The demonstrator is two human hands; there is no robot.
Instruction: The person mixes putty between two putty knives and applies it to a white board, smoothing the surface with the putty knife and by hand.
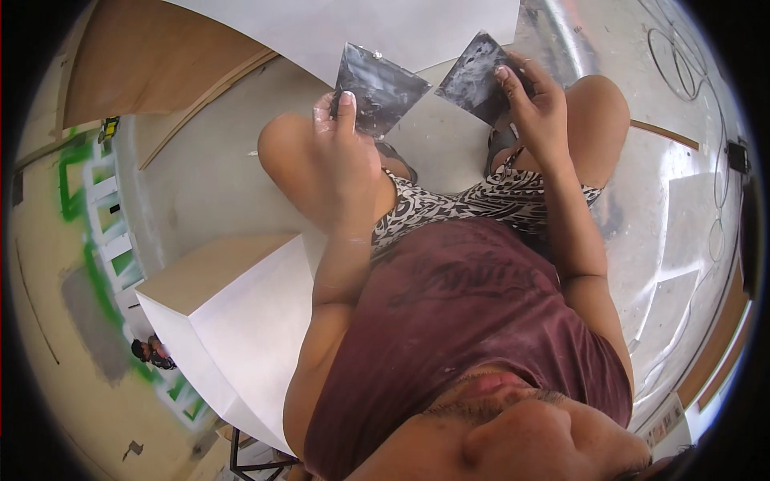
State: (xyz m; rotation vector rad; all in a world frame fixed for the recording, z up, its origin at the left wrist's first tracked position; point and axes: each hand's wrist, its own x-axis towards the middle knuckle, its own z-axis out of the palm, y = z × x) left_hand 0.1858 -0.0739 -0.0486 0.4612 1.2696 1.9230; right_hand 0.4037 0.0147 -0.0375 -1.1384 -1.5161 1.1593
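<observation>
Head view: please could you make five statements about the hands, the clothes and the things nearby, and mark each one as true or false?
1. The left hand holds a dark flat piece with whitish smears. True.
2. The right hand is empty. False: it holds a second dark piece.
3. The shirt is dark red. True.
4. The shorts are plain white. False: they have a black-and-white pattern.
5. A white-sided box-like block is on the person's left. True.
</observation>
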